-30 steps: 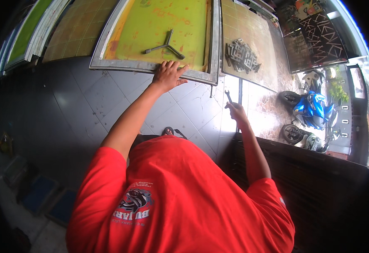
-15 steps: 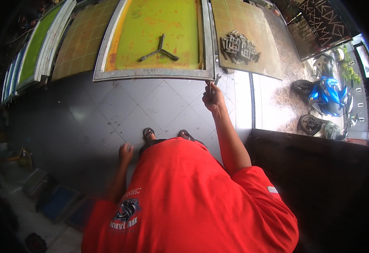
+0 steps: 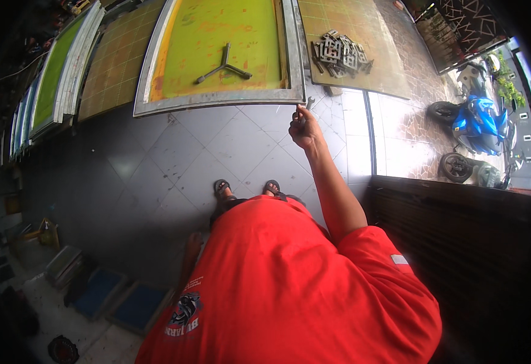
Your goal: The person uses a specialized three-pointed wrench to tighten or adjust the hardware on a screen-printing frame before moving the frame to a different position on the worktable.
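Observation:
My right hand (image 3: 305,128) is closed around an open-end wrench (image 3: 310,104), whose jaw sticks up past the fingers. It is right at the near right corner of a metal-framed printing screen (image 3: 229,102) with yellow-green mesh; whether the fingertips touch the frame I cannot tell. On the mesh lies a three-armed Y-shaped socket wrench (image 3: 226,65). To its right, a pile of metal hinge-like clamps (image 3: 340,53) rests on a tan board (image 3: 381,79). My left hand (image 3: 194,241) hangs low beside my red shirt, dim and blurred, its fingers not readable.
More screens (image 3: 65,73) lean at the far left beside another tan board (image 3: 119,57). Blue-faced frames (image 3: 138,303) lie on the floor at lower left. A dark wooden surface (image 3: 447,236) stands to my right. Outside is a blue motorcycle (image 3: 479,124).
My left hand has dropped back towards my side, mostly behind the shirt. My right hand keeps the wrench at the screen's corner. The view has shifted slightly.

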Motion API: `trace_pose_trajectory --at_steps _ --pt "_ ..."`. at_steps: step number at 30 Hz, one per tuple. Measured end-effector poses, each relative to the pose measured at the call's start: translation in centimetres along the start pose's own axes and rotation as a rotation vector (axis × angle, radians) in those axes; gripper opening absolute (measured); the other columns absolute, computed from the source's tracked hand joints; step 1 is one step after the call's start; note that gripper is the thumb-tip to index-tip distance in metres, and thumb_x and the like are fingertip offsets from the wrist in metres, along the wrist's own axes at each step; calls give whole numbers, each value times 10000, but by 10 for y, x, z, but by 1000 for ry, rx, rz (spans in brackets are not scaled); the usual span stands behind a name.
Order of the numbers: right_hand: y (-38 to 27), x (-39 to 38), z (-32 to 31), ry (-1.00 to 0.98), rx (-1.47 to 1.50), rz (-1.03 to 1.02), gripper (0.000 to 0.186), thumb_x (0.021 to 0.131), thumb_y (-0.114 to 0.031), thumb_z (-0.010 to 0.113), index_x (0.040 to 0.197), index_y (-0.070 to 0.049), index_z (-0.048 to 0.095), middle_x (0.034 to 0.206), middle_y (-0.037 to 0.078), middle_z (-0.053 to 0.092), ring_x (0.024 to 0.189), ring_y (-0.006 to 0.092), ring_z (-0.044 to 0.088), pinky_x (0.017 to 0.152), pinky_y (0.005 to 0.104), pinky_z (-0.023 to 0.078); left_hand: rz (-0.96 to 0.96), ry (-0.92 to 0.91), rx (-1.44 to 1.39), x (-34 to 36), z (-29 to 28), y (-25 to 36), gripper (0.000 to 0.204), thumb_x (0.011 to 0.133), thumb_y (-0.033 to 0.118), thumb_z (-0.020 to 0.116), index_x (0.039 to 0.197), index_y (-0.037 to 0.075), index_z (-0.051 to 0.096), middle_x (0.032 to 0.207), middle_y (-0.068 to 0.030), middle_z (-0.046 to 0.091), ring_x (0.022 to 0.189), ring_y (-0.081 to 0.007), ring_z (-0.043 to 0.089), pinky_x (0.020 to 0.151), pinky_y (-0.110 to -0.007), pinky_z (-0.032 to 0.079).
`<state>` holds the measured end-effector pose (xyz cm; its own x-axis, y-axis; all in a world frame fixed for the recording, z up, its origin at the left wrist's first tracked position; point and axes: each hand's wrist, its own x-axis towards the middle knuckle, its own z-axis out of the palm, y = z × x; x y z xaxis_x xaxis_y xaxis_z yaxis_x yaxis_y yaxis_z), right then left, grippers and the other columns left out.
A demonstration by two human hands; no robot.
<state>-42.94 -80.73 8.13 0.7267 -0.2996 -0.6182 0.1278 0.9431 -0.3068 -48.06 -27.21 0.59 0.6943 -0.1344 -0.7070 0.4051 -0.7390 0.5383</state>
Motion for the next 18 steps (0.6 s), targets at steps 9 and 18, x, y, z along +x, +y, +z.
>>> trace_pose_trajectory --at_steps 9,18 --pt "-4 -21 20 -72 -195 -87 195 853 -330 516 818 -149 578 618 -84 496 405 44 327 368 192 214 261 -9 -165 22 7 70 250 889 224 489 1004 8 540 833 -31 550 733 -107 517 662 -260 437" --pt "16 -13 15 190 -250 -355 97 790 -152 641 859 -91 610 583 -51 456 361 36 260 325 203 195 109 63 11 40 -29 -115 253 876 283 485 812 43 535 653 -10 508 558 -117 482 513 -284 423"
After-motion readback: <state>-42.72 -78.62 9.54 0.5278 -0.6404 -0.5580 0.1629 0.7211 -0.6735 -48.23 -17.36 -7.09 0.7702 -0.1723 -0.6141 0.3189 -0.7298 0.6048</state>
